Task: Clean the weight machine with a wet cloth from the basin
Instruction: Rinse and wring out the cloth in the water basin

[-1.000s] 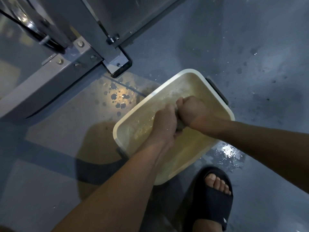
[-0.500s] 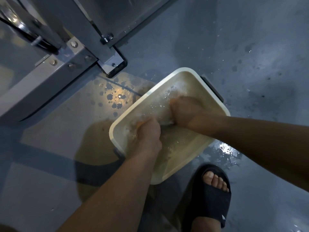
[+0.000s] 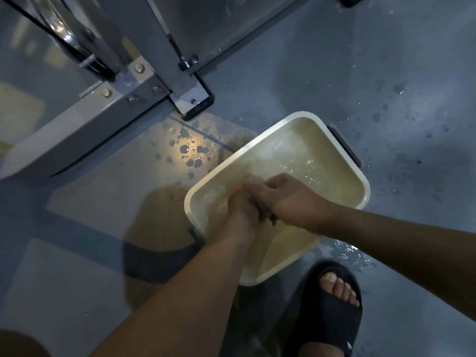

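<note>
Rinse step, apparently; left hand point(image 3: 240, 211), right hand point(image 3: 292, 202) both clenched sodden grey cloth point(image 3: 267, 217) in cream rectangular plastic basin point(image 3: 257, 143); next likely needed wringing.

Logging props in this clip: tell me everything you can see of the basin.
The basin is a cream, round-cornered rectangular tub, plastic by its look, with a dark handle on its right short side. It sits flat and diagonal on the wet grey floor, holding shallow murky water. The left hand and right hand are in it, gripping a cloth barely seen between them. A sandal stands by its near corner.
</note>
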Action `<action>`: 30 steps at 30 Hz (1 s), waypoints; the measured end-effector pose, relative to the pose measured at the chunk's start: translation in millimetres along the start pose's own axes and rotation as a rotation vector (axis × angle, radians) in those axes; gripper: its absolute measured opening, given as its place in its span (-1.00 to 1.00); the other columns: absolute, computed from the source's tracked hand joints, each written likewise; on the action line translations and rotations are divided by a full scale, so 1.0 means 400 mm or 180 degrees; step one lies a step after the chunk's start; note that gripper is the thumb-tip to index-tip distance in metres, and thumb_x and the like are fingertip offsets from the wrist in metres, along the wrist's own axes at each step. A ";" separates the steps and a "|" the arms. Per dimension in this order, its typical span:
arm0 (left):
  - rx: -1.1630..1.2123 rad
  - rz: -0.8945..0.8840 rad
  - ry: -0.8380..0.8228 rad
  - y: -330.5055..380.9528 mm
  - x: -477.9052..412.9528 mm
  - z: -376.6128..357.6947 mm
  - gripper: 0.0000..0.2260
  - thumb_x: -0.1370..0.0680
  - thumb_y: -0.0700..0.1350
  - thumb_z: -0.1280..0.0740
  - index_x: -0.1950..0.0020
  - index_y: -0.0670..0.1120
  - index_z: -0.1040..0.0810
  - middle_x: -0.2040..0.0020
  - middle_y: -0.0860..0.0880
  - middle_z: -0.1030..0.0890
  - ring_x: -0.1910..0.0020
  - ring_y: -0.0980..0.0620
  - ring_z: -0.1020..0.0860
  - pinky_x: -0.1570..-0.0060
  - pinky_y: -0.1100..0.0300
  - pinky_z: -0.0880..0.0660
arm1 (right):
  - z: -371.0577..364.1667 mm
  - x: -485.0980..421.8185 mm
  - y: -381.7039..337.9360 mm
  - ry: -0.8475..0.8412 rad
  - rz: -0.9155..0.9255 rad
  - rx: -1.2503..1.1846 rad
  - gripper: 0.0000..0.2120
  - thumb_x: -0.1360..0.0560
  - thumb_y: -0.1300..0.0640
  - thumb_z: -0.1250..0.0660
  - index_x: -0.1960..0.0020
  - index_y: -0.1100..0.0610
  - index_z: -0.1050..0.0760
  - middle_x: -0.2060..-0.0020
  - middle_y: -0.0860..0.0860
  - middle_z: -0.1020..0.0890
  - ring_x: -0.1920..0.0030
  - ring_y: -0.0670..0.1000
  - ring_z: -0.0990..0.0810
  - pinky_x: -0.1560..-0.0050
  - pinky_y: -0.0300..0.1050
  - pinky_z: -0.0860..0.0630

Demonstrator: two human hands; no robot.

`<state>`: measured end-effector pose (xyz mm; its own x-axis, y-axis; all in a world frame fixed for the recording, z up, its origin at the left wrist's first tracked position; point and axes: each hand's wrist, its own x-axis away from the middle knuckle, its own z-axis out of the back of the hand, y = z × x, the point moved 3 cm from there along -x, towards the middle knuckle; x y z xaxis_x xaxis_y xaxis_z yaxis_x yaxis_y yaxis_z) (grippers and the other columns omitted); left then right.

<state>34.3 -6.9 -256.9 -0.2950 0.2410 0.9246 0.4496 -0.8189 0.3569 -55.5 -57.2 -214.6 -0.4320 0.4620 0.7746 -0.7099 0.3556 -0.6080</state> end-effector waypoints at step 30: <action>-0.0234 0.0266 -0.0206 -0.021 0.036 -0.005 -0.59 -0.70 0.05 -0.10 0.10 -0.08 -0.66 0.23 -0.05 -0.72 0.30 0.04 -0.67 0.35 0.26 -0.57 | 0.043 -0.102 0.083 0.0466 -0.0594 0.1867 -0.55 -0.66 0.08 -0.17 -0.43 0.35 -0.34 -0.20 0.24 -0.58 -0.13 0.25 -0.61 -0.03 -0.03 -0.52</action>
<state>24.6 2.3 -246.9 -0.2030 0.2017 0.9582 0.4067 -0.8728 0.2698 -71.0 -78.2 -263.5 -0.2204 0.5564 0.8012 -0.9707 -0.0446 -0.2360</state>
